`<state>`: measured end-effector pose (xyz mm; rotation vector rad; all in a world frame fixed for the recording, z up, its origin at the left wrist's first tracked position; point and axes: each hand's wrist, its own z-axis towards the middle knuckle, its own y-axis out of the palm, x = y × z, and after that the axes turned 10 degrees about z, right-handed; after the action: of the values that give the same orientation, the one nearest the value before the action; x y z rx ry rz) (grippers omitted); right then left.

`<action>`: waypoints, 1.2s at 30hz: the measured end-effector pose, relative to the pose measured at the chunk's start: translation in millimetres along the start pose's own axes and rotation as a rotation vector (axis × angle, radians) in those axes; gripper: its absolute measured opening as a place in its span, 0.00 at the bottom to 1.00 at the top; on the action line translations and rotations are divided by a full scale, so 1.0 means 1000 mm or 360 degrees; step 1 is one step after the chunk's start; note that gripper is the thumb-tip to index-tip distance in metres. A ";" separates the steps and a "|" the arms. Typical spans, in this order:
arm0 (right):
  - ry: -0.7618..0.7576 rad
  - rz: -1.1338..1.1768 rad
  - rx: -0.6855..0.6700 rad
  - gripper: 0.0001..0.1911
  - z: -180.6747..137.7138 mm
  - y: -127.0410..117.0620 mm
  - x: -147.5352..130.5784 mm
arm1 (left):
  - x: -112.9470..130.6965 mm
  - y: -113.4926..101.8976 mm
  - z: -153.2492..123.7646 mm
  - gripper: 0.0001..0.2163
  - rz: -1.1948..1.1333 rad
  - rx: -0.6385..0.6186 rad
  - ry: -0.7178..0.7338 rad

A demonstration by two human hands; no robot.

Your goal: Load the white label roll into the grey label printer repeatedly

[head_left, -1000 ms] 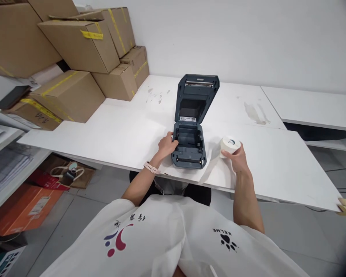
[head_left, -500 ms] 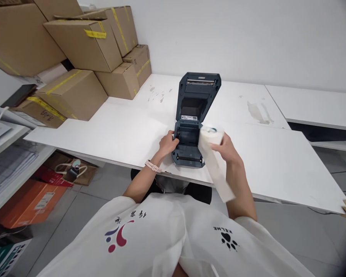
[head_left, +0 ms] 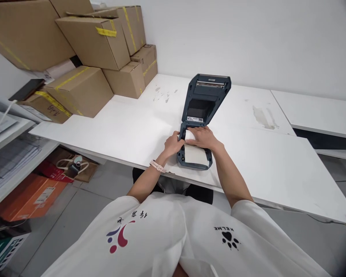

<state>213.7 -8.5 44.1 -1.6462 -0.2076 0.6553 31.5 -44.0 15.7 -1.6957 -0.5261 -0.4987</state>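
A dark blue-grey label printer (head_left: 208, 100) stands on the white table with its lid tilted up and back. The white paper roll (head_left: 189, 135) sits inside the lower body, partly covered by my fingers. From it a strip of paper (head_left: 195, 155) runs forward over the front of the printer. My left hand (head_left: 173, 144) grips the printer's left side, its thumb at the inner edge beside the roll. Across the roll from the right lies my right hand (head_left: 203, 137), fingers wrapped over its top.
Cardboard boxes (head_left: 80, 92) with yellow tape are stacked at the table's left end. The white tabletop (head_left: 135, 129) has worn patches near the wall. An orange box (head_left: 31, 196) and bags are on the floor at left, beside a shelf with papers.
My right hand has brought the paper roll from beside the printer down into its body. The loose strip now lies over the printer's front. My left hand stays at the left side.
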 end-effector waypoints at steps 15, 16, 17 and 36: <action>0.0041 0.1543 0.1202 0.48 0.053 -0.094 0.058 | -0.005 0.001 -0.004 0.21 -0.0220 -0.0045 0.0032; -0.0018 0.1554 0.1157 0.50 0.049 -0.093 0.056 | -0.007 0.002 -0.006 0.22 -0.0276 -0.0048 0.0047; -0.0069 0.1543 0.1168 0.52 0.039 -0.090 0.051 | -0.009 0.002 -0.008 0.23 -0.0340 -0.0052 0.0068; 0.0186 0.0823 0.0935 0.31 -0.088 0.026 -0.030 | 0.028 0.014 -0.041 0.32 -0.0083 0.0447 0.0781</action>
<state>228.9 -103.2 32.6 -1.1553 0.4751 0.9003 60.6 -84.3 28.3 -1.2365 -0.2654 -0.8106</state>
